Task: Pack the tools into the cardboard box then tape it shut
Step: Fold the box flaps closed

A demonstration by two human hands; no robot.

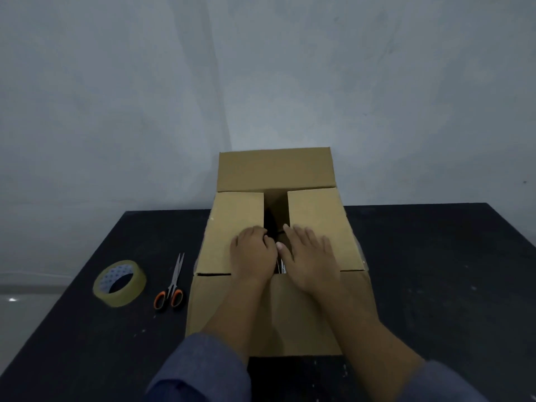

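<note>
Pressing two side flaps down on one cardboard box (278, 314)
Left hand (251, 256) curled at its flap's edge, right hand (311, 262) flat; one tape roll (119, 282), one scissors (171, 285) toward table's (435, 271) left edge

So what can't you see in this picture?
- Head view: what is inside the cardboard box. The two side flaps and both hands cover most of the opening, and the gap is dark.
- Left hand fingertips: they curl over the flap edge into the gap.
- Print inside the tape roll: too small to read.
- Near side of the box: hidden behind the forearms.
</note>
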